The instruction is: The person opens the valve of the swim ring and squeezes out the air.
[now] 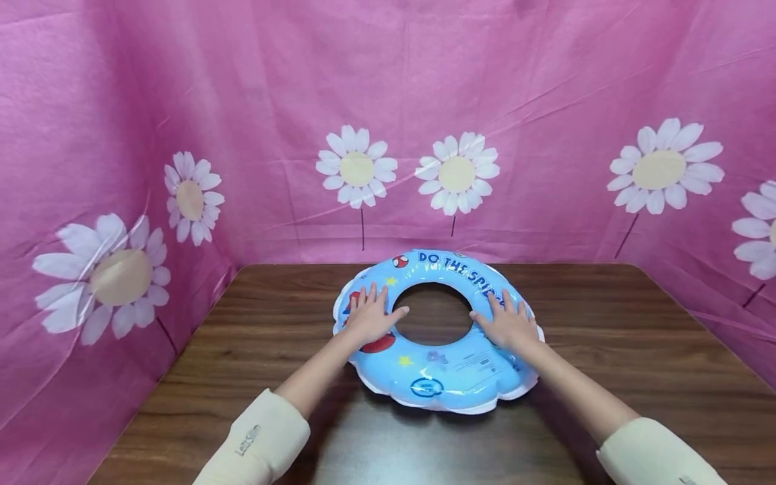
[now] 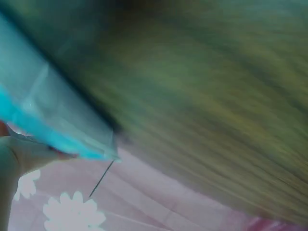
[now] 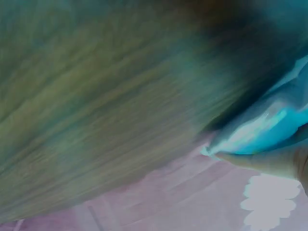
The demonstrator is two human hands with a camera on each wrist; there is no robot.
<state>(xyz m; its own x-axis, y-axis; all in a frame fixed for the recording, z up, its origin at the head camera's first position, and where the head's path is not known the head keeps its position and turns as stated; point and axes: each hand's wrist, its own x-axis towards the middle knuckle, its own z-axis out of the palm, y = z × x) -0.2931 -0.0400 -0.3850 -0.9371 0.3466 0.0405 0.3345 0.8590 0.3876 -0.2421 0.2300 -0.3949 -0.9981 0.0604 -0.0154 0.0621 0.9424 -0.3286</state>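
Note:
A light blue inflatable swim ring [image 1: 451,374] with a scalloped white edge, printed lettering and yellow stars lies on the wooden table. Flat on the ring's left side rests my left hand [image 1: 370,318], fingers spread and thumb toward the hole. My right hand [image 1: 508,325] lies on the right side the same way, covering part of the lettering. In the left wrist view, the ring's edge [image 2: 62,137] shows beside the left hand [image 2: 29,154]. The right wrist view has the ring's edge [image 3: 264,132] above the right hand [image 3: 269,162].
Dark brown wood grain covers the table [image 1: 606,323], whose far edge meets a pink curtain [image 1: 273,135]. White daisies [image 1: 356,168] are printed on the curtain, which also hangs along the left and right sides.

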